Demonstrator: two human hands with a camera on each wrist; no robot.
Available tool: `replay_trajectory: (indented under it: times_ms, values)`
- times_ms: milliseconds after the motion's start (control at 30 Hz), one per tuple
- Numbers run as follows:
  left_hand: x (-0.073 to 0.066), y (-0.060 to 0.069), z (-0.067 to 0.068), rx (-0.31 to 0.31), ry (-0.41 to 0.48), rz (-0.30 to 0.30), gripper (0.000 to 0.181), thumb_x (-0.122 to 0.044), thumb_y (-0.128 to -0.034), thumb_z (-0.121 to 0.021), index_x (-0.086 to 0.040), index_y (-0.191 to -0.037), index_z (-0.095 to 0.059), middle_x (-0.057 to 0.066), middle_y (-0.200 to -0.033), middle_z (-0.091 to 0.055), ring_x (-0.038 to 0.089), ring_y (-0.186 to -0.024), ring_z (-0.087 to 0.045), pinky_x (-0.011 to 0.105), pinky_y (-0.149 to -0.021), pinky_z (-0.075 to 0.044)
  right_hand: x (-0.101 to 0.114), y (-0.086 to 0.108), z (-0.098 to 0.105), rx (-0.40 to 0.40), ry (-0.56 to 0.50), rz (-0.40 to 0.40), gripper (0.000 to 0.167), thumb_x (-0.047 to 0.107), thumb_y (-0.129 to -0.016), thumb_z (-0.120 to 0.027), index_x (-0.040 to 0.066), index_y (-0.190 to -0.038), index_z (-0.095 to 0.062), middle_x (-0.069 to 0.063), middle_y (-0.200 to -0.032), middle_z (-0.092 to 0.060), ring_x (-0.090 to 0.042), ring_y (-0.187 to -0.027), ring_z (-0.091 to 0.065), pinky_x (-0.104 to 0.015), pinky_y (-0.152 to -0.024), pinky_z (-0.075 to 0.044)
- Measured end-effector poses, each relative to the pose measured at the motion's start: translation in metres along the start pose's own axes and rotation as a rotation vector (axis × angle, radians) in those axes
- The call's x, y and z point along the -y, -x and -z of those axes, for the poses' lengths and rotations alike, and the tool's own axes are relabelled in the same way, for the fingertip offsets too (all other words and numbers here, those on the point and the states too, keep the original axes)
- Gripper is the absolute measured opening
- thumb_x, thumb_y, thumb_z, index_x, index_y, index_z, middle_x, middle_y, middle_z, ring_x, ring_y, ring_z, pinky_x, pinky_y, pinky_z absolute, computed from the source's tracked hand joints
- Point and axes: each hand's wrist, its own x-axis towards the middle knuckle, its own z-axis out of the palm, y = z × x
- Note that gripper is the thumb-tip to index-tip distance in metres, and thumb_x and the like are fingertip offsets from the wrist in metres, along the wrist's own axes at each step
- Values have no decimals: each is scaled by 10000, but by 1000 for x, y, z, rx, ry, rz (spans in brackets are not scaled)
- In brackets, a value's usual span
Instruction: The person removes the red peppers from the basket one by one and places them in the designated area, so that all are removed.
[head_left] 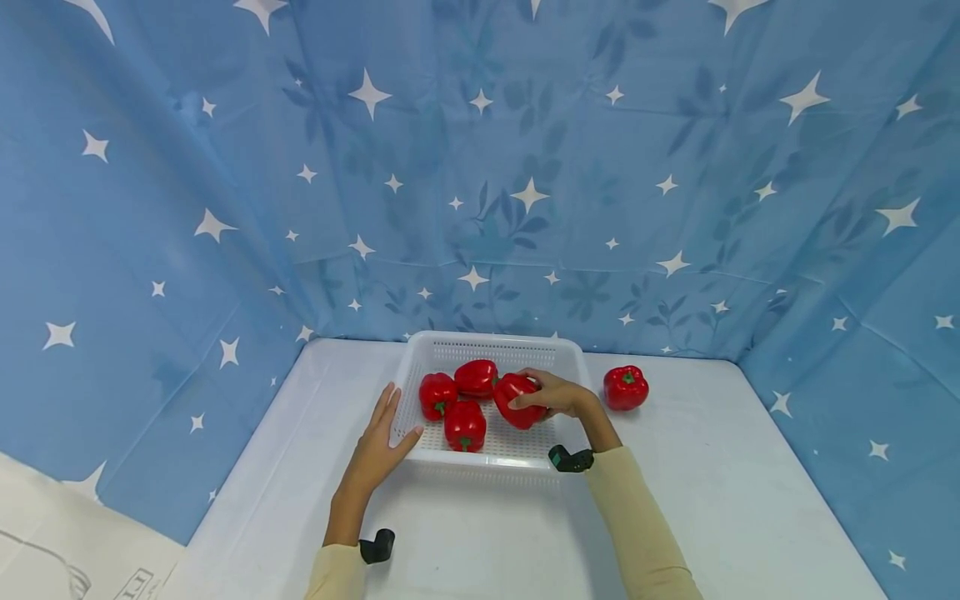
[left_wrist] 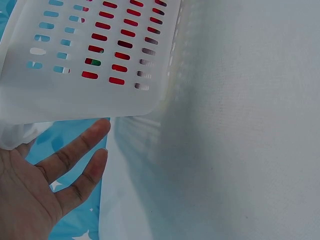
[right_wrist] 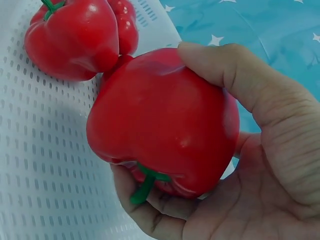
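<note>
My right hand (head_left: 558, 395) grips a red bell pepper (head_left: 517, 400) over the right part of a white perforated basket (head_left: 487, 460). In the right wrist view, thumb and fingers curl round that pepper (right_wrist: 165, 120), its green stem towards the lower left. Three other red peppers (head_left: 465, 425) lie together inside the basket. At the basket's left side is my left hand (head_left: 375, 450), fingers spread; the left wrist view shows its fingers (left_wrist: 80, 150) straight beside the basket's corner (left_wrist: 125, 102), and whether they touch it I cannot tell.
Another red pepper (head_left: 626, 387) sits on the white table (head_left: 720, 483), just right of the basket. A blue curtain with white stars (head_left: 525, 275) hangs behind the table and along both sides. Pale cloth (head_left: 67, 542) shows at the lower left.
</note>
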Motion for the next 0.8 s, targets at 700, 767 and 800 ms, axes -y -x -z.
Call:
replay_trajectory:
  times_ms: [700,767,800]
  values:
    - [2,0,-1,-6,23,-15,854,-415,-882,-664,-200,-1571,-206,-32,-1658,-107,360,-1474,-277,603,-1039,-374,-3,7,6,-160,-38,119,762,291,-777,-803,107,-1388,-385,-155,-1348,-521,-330,-1230,-507,-389,-839,-589]
    - [3,0,-1,-3,21,-13,855,-425,-885,-658,-202,-1572,-201,-32,-1659,-102,362,-1476,-271,605,-1039,-376,-2,9,6,-185,-32,111,791,312,-773,-804,100,-1401,-373,-158,-1349,-522,-334,-1228,-506,-397,-843,-587]
    - [3,0,-1,-2,22,-8,856,-431,-883,-658,-209,-1572,-202,-42,-1658,-103,354,-1479,-269,605,-1040,-377,-1,9,6,-199,-29,104,808,328,-771,-805,94,-1405,-363,-161,-1349,-522,-335,-1224,-507,-399,-845,-586]
